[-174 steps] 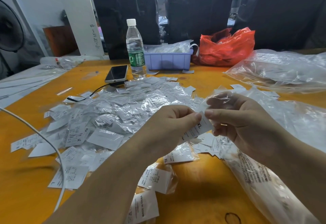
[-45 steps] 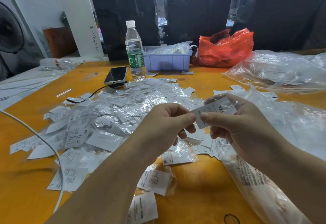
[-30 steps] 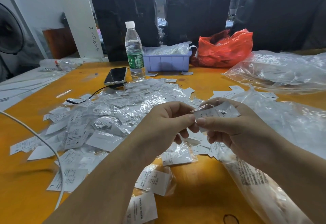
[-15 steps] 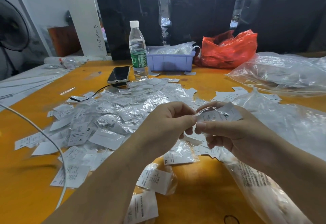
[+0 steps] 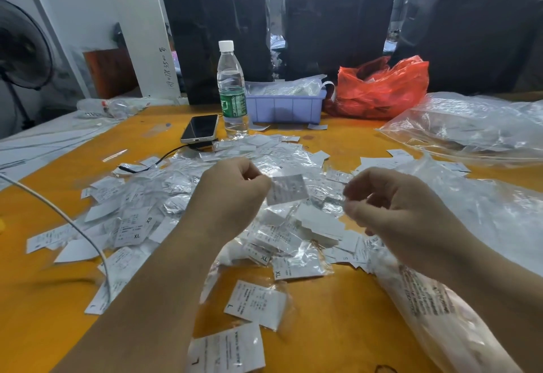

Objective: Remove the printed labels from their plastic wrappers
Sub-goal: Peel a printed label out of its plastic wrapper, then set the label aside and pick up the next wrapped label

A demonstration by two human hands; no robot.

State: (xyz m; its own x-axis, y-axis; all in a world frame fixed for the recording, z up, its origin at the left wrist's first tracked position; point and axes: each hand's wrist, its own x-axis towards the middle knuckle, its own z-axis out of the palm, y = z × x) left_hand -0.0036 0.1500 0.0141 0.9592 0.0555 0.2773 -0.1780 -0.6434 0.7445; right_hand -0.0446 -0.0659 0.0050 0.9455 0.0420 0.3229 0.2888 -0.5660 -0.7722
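**Label and wrapper held apart above the pile**

The left hand [image 5: 232, 193] is pinching a printed label [image 5: 287, 190] by its left edge between thumb and curled fingers, holding it up above the heap. The right hand [image 5: 393, 208] is hovering just to the right, apart from the label, its thumb and fingers pinching a crumpled clear plastic wrapper [image 5: 329, 201]; the wrapper is blurred. Below both hands, a pile of labels and wrappers [image 5: 176, 196] is lying spread over the orange surface [image 5: 338, 328]. Clear plastic bags [image 5: 476, 126] are resting on the right. Farther back, a phone [image 5: 201, 128], a water bottle [image 5: 232, 90], a lilac tray [image 5: 285, 107] and a red bag [image 5: 382, 87] are sitting in a row.
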